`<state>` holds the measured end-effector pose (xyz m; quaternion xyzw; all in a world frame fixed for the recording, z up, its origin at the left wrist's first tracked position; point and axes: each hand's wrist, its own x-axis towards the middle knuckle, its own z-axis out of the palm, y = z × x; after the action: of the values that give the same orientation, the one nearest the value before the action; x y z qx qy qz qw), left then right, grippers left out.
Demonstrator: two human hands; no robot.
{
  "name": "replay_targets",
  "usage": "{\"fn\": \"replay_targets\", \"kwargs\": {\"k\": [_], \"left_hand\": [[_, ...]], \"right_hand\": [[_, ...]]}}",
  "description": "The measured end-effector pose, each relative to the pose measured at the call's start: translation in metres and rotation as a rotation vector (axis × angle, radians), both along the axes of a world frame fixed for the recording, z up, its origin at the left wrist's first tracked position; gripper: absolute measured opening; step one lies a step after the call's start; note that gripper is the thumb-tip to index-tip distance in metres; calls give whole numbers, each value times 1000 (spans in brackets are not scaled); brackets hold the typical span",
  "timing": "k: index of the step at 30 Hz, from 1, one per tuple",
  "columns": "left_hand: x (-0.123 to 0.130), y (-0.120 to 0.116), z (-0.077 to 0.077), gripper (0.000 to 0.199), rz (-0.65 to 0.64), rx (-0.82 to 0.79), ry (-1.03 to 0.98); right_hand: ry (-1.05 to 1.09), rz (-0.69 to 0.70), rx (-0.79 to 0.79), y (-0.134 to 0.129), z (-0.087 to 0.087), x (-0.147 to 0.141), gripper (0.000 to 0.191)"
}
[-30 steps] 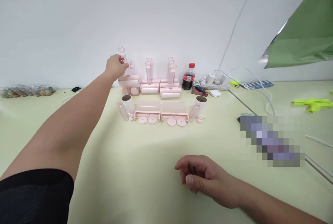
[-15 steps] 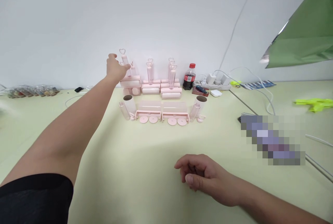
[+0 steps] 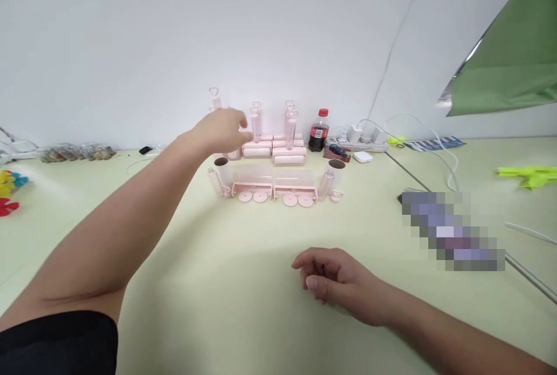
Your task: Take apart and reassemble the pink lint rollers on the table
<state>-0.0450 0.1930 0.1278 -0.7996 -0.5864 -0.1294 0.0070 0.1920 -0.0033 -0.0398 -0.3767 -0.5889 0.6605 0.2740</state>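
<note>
My left hand (image 3: 226,130) reaches over the left end of the pink parts, fingers apart and nothing held; its thumb and fingertips are just left of a clear pink tube (image 3: 256,125) with a heart-shaped top. My right hand (image 3: 333,276) hovers above the table's front, fingers loosely curled and apart, holding nothing. Pink boxes (image 3: 289,157) stand in stacks near the wall. In front of them are two pink holders (image 3: 296,189) with clear covers, several pink discs (image 3: 290,200), two open white cylinders (image 3: 224,173) and clear tubes (image 3: 326,184).
A cola bottle (image 3: 318,131) stands beside the stacks, near a power strip (image 3: 369,145) with cables. A blurred-out object (image 3: 452,233) and a yellow-green item (image 3: 528,176) lie right. Bagged items (image 3: 78,152) sit at the back left of the table (image 3: 235,282).
My left hand has moved right, from beside the far-left heart-topped tube towards the middle tubes. The view has shifted slightly, and flower-shaped pieces now show at the left edge.
</note>
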Motion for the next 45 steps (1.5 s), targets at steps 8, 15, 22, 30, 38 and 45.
{"fn": "replay_targets", "kwargs": {"k": [8, 15, 22, 30, 38, 45], "left_hand": [[-22, 10, -32, 31, 221, -332, 286], [-17, -24, -2, 24, 185, 30, 128], [43, -147, -91, 29, -384, 352, -546], [32, -119, -158, 52, -232, 117, -106], [25, -97, -165, 63, -57, -141, 89], [34, -135, -156, 49, -74, -113, 162]], "right_hand": [[-10, 22, 51, 5, -5, 0, 38], [-13, -11, 39, 8, -3, -2, 42], [361, -217, -80, 14, 3, -6, 51], [327, -563, -75, 32, 5, 3, 36], [162, -444, -45, 31, -1, 4, 39], [130, -438, -11, 31, 3, 4, 40]]}}
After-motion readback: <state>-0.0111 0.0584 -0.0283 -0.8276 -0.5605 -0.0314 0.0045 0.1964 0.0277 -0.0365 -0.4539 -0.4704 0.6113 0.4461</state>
